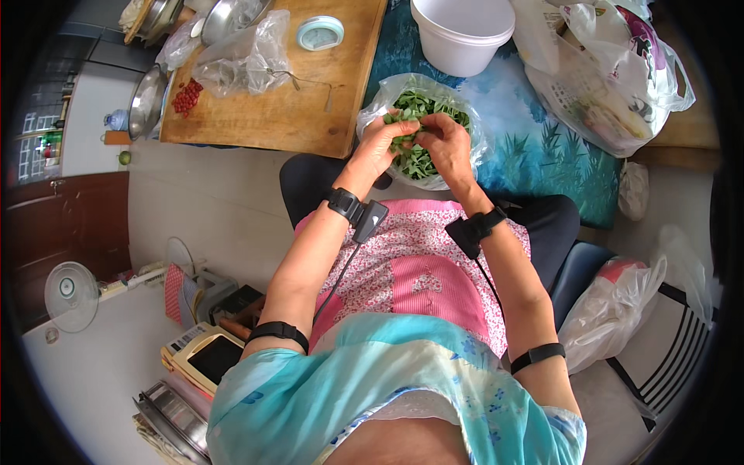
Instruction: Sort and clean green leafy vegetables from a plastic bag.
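Both hands meet over a clear plastic bag (480, 152) of leafy greens (419, 165), its mouth spread wide at the table's near edge. My left hand (376, 145) pinches a small bunch of the leaves between thumb and fingers. Close beside it, the thumb and fingertips of my right hand (451, 144) are closed on the same sprigs. The fingers partly hide where they grip. Loose green leaves and thin stems fill the bag beneath them.
A white plastic tub (463, 49) stands behind the bag on a blue patterned tablecloth (523, 136). To its right is a full plastic carrier bag (604, 87). The wooden board (256, 119) at left carries red pieces (187, 97), a crumpled plastic bag (250, 58) and a round pale-blue-rimmed object (320, 34).
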A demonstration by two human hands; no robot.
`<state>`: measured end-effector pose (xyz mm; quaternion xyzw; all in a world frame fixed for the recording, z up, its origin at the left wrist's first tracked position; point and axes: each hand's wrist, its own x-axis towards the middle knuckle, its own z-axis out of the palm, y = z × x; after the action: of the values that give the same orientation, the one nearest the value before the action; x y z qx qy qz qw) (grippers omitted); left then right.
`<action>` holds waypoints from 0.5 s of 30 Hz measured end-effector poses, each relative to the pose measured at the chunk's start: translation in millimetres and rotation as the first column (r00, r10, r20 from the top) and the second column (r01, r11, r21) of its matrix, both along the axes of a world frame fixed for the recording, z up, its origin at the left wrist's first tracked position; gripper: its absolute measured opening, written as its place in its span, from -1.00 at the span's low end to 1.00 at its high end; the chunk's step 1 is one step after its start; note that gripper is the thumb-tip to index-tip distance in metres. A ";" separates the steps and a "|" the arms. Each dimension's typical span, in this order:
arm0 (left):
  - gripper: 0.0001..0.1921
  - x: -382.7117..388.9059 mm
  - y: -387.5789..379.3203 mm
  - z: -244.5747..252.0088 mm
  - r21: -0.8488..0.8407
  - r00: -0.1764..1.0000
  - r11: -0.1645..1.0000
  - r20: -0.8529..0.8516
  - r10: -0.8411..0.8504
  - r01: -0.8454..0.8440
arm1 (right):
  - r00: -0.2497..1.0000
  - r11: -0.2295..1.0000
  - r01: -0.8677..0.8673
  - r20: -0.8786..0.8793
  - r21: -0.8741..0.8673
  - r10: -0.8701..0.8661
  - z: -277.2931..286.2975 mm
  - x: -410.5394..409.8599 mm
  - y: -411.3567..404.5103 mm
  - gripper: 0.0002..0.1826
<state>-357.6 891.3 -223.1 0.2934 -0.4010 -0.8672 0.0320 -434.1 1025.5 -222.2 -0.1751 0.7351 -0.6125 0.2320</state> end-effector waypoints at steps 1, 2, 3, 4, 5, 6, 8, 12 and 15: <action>-0.68 -0.8 0.8 -1.6 -0.038 0.999 0.999 -0.034 0.023 -0.025 | 0.996 0.998 0.032 0.082 -0.053 -0.028 -3.5 0.9 -0.4 -0.77; -0.66 -1.7 -0.9 -2.7 -0.050 0.998 0.997 -0.034 0.050 -0.052 | 0.996 0.998 0.031 0.082 -0.052 -0.026 -7.5 -0.8 0.5 -0.77; -0.66 -2.3 -3.4 -3.6 -0.048 0.998 0.998 -0.033 0.049 -0.051 | 0.985 0.992 0.088 0.157 -0.094 -0.073 -11.3 -4.9 3.5 -0.81; -0.67 -2.2 -6.8 -4.0 -0.063 0.998 0.997 -0.050 0.037 -0.040 | 0.966 0.980 0.149 0.233 -0.131 -0.115 -14.5 -8.2 6.6 -0.85; -0.68 -1.7 -9.5 -4.4 -0.078 0.997 0.997 -0.067 0.025 -0.030 | 0.965 0.980 0.149 0.233 -0.130 -0.116 -17.3 -10.1 9.8 -0.85; -0.68 -0.7 -11.3 -4.1 -0.077 0.998 0.997 -0.066 0.026 -0.031 | 0.959 0.976 0.157 0.259 -0.149 -0.115 -17.3 -11.3 12.4 -0.87; -0.66 1.1 -14.2 -3.4 -0.081 0.994 0.997 -0.109 -0.015 0.006 | 0.944 0.967 0.174 0.310 -0.188 -0.110 -17.4 -12.5 15.6 -0.90; -0.64 1.6 -9.5 7.2 -0.139 0.989 0.988 -0.123 -0.081 0.064 | 0.941 0.960 0.190 0.317 -0.208 -0.117 -16.6 -12.1 15.7 -0.88; -0.65 0.8 -4.0 17.2 -0.193 0.987 0.975 -0.093 -0.134 0.114 | 0.937 0.950 0.215 0.321 -0.227 -0.135 -10.3 -8.2 11.0 -0.90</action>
<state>-356.9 887.3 -205.9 0.2171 -0.4960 -0.8404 0.0262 -442.3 1036.5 -232.5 -0.0417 0.6174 -0.7411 0.2606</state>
